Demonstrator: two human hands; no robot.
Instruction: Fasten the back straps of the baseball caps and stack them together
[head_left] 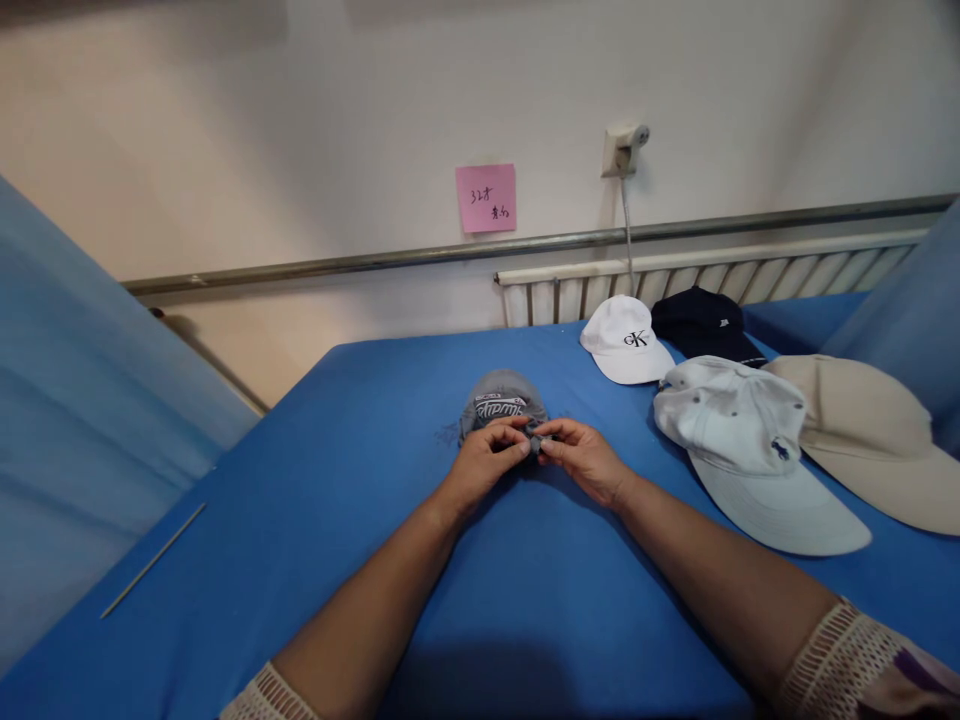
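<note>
A grey cap [501, 396] with pale lettering lies on the blue table [337, 480], just beyond my hands. My left hand [486, 462] pinches the near edge of this cap with thumb and fingers closed. My right hand [581, 455] meets it from the right, its fingers also pinched on the same small grey part of the cap. The fingertips of both hands touch in the middle. The cap's near side is hidden behind my fingers.
To the right lie several other caps: a white one with a black logo [626, 340], a dark navy one [701, 322], a white one with a long brim [750, 440] and a beige hat [862, 430]. A pink note [486, 198] hangs on the wall. A thin rod [154, 560] lies at the table's left.
</note>
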